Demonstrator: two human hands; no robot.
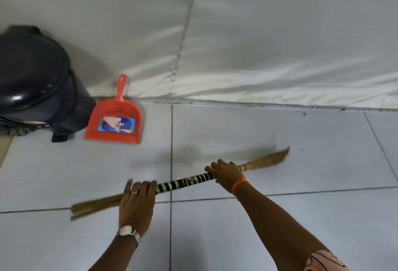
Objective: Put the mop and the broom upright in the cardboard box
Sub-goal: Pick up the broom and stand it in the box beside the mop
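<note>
A straw broom (185, 181) with a black-and-white striped middle lies nearly level just above the pale tiled floor, straw showing at both ends. My left hand (137, 197) grips it near the left straw end. My right hand (226, 173) is closed around it toward the right, next to the thinner straw tip (267, 161). At the far left edge, under the bin, a frayed grey mop head (15, 132) peeks out. No cardboard box is in view.
A dark lidded pedal bin (36, 81) stands at the left against the wall. An orange dustpan (115, 120) leans beside it, handle up. White padded sheeting (258, 44) covers the wall behind. Pale floor tiles (280, 217) spread in front.
</note>
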